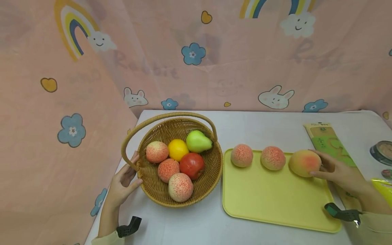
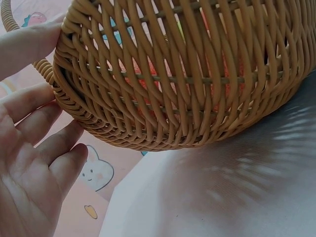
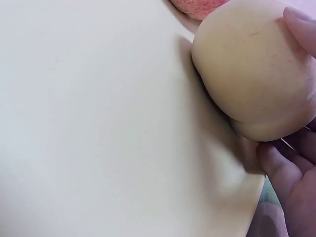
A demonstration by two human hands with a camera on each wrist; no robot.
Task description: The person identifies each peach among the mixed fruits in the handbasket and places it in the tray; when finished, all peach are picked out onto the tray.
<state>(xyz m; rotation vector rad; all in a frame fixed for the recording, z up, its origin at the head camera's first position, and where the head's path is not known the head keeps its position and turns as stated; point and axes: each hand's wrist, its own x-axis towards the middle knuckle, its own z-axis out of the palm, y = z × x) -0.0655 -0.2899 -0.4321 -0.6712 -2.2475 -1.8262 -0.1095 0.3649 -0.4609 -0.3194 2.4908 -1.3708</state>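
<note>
I have the right hand (image 1: pixel 338 170) grasping a smooth peach (image 1: pixel 304 163) between thumb and fingers, over the far right part of the tray (image 1: pixel 275 200). Left of those fingers I see two speckled peaches (image 1: pixel 273 158). My left hand (image 1: pixel 122 185) rests loose-fingered against the basket (image 1: pixel 168 132); fruit (image 1: pixel 192 165) lies inside, right of its fingertips, under the handle's (image 1: pixel 176 114) level.

Yellow pkt (image 1: pixel 384 190) cut off, head view; basket (image 2: pixel 163 133) clipped, L-wrist view.
</note>
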